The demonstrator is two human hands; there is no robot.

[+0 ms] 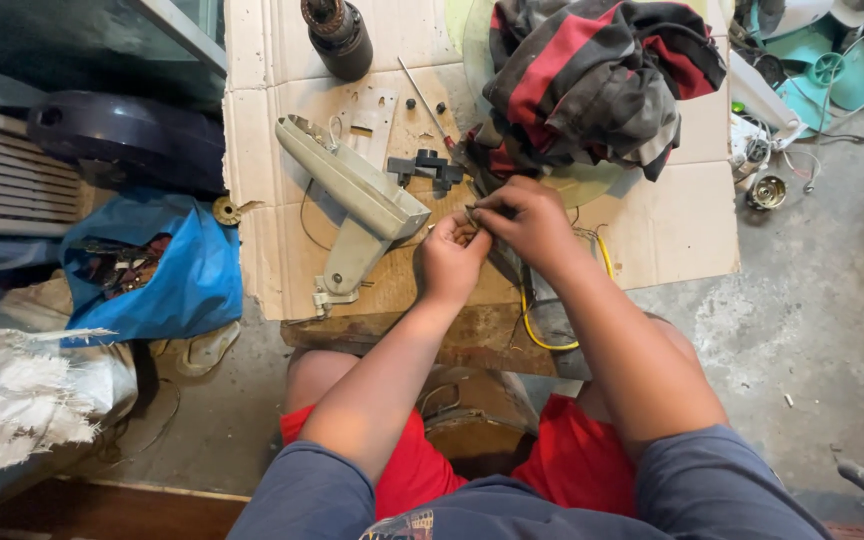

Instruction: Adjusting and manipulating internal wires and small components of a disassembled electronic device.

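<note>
Both hands were held together over the middle of the cardboard sheet (652, 230). The left hand (449, 262) was curled, fingers bent inward, and the right hand (524, 222) was pinched against it from above; a small part (473, 213) was gripped between the fingertips of both, too small to be identified. Thin wires were seen beneath the hands, and a yellow wire (532, 325) was looped under the right forearm toward the wooden board edge (472, 345).

Just left of the hands, a grey-beige plastic housing (357, 195) was laid on the cardboard, tilted diagonally. A black bracket (429, 167) and a screwdriver (427, 105) were noted just beyond the hands. A red-and-dark striped cloth (597, 80) was piled at the far edge, and a dark cylindrical part (337, 38) stood further left. A blue bag (167, 270) was noted on the floor, well apart to the left.
</note>
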